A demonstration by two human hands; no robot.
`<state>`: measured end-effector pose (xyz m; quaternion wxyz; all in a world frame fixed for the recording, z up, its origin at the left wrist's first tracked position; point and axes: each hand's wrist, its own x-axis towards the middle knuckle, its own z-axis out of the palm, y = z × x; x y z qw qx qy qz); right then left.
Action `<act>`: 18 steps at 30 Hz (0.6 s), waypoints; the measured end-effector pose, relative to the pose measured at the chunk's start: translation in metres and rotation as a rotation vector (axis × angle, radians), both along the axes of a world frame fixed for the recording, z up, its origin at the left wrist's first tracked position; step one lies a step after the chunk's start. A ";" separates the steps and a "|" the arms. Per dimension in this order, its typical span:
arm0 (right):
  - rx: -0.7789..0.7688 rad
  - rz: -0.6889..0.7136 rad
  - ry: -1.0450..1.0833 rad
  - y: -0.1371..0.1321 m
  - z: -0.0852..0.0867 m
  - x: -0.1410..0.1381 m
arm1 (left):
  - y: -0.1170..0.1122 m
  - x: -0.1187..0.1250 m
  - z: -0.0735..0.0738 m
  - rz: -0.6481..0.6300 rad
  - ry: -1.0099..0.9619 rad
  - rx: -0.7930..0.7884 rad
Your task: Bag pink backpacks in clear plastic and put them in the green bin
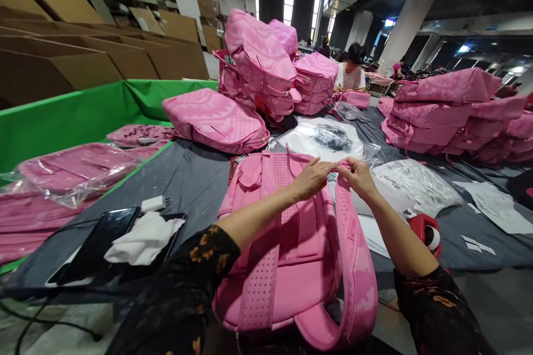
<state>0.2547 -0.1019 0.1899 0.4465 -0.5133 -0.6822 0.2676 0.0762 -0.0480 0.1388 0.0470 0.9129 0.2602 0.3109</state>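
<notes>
A pink backpack (287, 244) lies at the table's near edge with its back panel and perforated straps facing up. My right hand (358, 176) pinches the upper end of its right shoulder strap (347, 222), which is lifted and loops down to the bag's lower corner. My left hand (314, 177) reaches across the top of the bag, its fingertips closed on the same strap end and meeting the right fingers. The exact spot between the fingertips is hidden. The other shoulder strap (260, 266) lies flat along the back panel.
More pink backpacks are piled ahead (262, 61) and at the right (441, 105). Bagged ones (79, 169) lie left beside green sheeting (62, 116). A tablet (97, 238), white cloth (144, 238), red tape dispenser (420, 227) and bag of white packets (412, 183) are nearby. A co-worker (352, 72) sits beyond.
</notes>
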 end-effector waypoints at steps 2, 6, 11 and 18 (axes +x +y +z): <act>-0.004 0.041 -0.004 0.002 0.003 -0.001 | 0.003 0.010 -0.012 -0.003 -0.034 -0.090; -0.057 0.079 0.044 0.010 0.011 0.006 | 0.011 -0.004 -0.020 0.139 -0.193 -0.254; -0.089 0.206 0.015 0.045 0.015 0.017 | -0.058 -0.031 -0.037 -0.020 -0.298 -0.732; 0.091 0.332 -0.331 0.125 -0.032 -0.036 | -0.188 -0.050 -0.045 -0.111 -0.546 -1.239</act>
